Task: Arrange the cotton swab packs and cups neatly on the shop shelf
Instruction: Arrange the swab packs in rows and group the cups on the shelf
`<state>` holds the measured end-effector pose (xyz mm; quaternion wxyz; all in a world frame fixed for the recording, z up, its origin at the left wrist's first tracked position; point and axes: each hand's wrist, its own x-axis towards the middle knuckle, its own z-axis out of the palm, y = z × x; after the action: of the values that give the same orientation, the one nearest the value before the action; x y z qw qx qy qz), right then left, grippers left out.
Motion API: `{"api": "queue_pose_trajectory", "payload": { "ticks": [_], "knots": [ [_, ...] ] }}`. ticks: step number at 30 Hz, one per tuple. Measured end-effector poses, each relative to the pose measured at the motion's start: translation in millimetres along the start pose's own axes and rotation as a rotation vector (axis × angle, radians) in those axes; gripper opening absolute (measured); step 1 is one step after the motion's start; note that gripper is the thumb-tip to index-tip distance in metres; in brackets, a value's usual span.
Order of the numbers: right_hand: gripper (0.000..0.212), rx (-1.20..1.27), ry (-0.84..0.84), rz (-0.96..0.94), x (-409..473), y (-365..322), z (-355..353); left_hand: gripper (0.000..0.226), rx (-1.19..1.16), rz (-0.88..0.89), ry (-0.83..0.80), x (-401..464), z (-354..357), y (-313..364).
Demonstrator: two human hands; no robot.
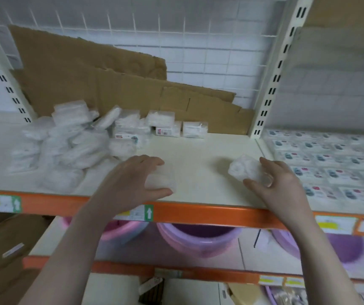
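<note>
1. Head view: both hands over the front half of the shop shelf (209, 155), each carrying white goods. Left hand (132, 181) curled round a flat clear pack (161, 179), thumb at its near edge, fingers over the far edge, long axis running roughly away from the body. Right hand (280, 183) pinching a crumpled white bundle (244, 170), contents too blurred to name.
2. Same view: loose heap of swab packs (66, 146) just left of and beyond the left hand; tidier row of boxed packs (165, 126) straight ahead, against leaning cardboard (99, 84).
3. Bare shelf between the hands and out to the row, likely landing room. Orange front lip (198, 213) directly under both wrists; upright post (271, 84) and filled neighbouring bay (330, 168) hemming the right hand.
</note>
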<state>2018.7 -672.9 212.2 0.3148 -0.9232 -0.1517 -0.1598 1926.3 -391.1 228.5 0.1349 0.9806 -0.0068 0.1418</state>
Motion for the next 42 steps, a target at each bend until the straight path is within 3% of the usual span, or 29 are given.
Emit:
{"api": "queue_pose_trajectory", "payload": {
  "ticks": [6,11,20,26,33,42],
  "knots": [
    [0.061,-0.011,0.033,-0.011,-9.6,86.5,-66.7,0.088,-0.090,-0.029,0.007,17.7,43.7,103.5],
    [0.060,-0.023,0.071,0.037,-27.9,141.4,-108.8,0.092,-0.115,0.028,-0.077,24.2,61.6,171.0],
    [0.062,0.000,0.215,0.205,-82.4,180.1,-130.8,0.089,-0.065,0.203,-0.145,25.3,75.4,219.2],
    [0.063,0.014,0.187,0.242,-100.6,193.5,-140.0,0.073,-0.104,0.218,-0.152,24.5,82.6,243.5],
    [0.063,0.059,0.232,0.216,-83.0,233.9,-160.9,0.084,-0.089,0.226,-0.158,48.7,93.8,292.0],
    [0.063,0.048,0.166,0.091,-12.8,360.3,-234.2,0.096,-0.075,0.140,-0.092,116.0,154.6,409.2]
  ]
}}
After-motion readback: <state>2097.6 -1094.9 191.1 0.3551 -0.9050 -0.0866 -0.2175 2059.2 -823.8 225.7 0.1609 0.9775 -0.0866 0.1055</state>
